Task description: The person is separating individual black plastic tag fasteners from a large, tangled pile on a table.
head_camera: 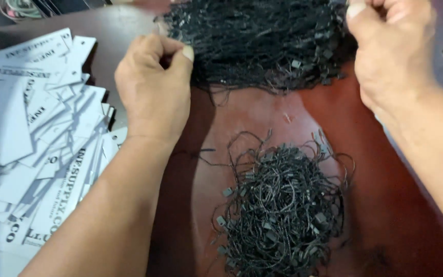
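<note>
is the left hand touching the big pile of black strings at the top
Touching: the head view shows the left hand pinching strands at the edge of the upper string pile.

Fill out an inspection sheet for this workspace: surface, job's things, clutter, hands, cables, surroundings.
Surface: dark reddish-brown table, glossy, partly covered.
Job's things: large bundle of black string loops at the far edge; smaller tangled pile of black strings nearer, each with small plastic locks.
Clutter: heap of white card tags with dark lettering and punched holes, spread on the left.
Hands: left hand pinches at the large bundle's left edge; right hand closed at its right edge, what it grips hidden.
Cables: nothing seen.
Surroundings: unclear items at the top left corner, too cropped to tell.
</note>
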